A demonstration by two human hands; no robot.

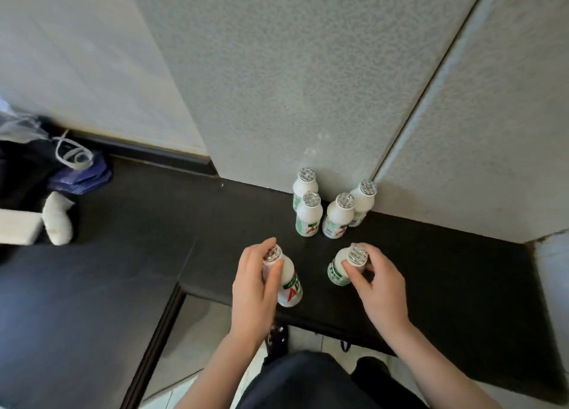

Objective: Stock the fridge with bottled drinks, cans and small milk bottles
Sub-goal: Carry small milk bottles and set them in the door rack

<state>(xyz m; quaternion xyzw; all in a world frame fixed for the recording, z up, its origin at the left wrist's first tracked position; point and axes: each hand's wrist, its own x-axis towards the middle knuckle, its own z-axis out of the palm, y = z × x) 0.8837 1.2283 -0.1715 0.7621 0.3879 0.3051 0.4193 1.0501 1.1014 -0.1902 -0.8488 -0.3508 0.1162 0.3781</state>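
Note:
Two small white milk bottles with foil caps are in my hands over the black counter (pixel 431 285). My left hand (pixel 255 288) grips the neck of one milk bottle (pixel 289 288), which shows a red and green label. My right hand (pixel 378 285) pinches the top of another milk bottle (pixel 338 270) with a green label. Several more milk bottles (pixel 332 211) stand upright in a cluster behind them, against the grey textured wall (pixel 292 85). No fridge is in view.
The black counter continues to the left, where a white cloth-like object (pixel 58 220), a white block (pixel 18 227) and purple and clear bags (pixel 77 168) lie. The counter's front edge runs just below my hands, with pale floor (pixel 197 331) beneath.

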